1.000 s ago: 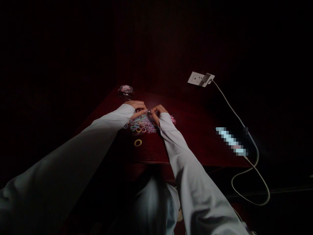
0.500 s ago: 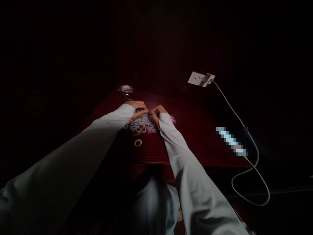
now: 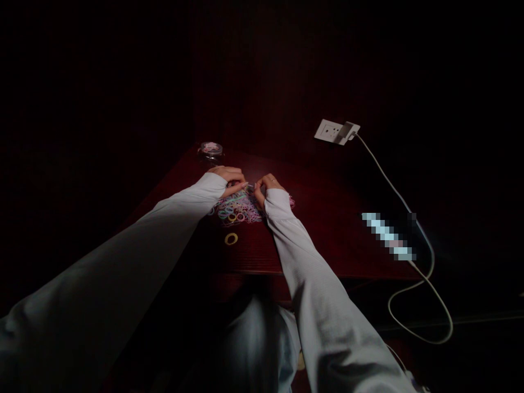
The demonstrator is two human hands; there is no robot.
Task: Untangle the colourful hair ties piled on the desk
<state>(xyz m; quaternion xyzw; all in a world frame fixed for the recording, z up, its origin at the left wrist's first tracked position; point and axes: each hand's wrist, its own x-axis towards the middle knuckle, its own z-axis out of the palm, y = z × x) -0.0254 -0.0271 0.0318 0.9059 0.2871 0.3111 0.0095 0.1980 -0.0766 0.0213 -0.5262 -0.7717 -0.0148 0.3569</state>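
Over the far side of a loose pile of small pastel hair ties [image 3: 237, 210], my left hand [image 3: 231, 177] reaches in with thumb and fingers pinched together. Facing it, my right hand [image 3: 266, 186] is also closed in a pinch, a ring on one finger. A thin pale band [image 3: 250, 185] seems to run between the two sets of fingertips; it is too small and dim to make out well. One yellow hair tie [image 3: 231, 239] lies apart, nearer to me. Something pink [image 3: 291, 201] shows partly behind my right wrist.
A clear lidded jar [image 3: 211, 151] stands at the back left of the dark red table [image 3: 327, 240]. At the right lies a blurred-out bright device [image 3: 387, 236] on a white cable [image 3: 429, 245] from a wall socket [image 3: 328, 131]. The surroundings are very dark.
My fingertips have drawn slightly apart, and a thin pale line now shows between them. The dark, shiny shape seen there before is no longer visible. The pile looks unchanged.
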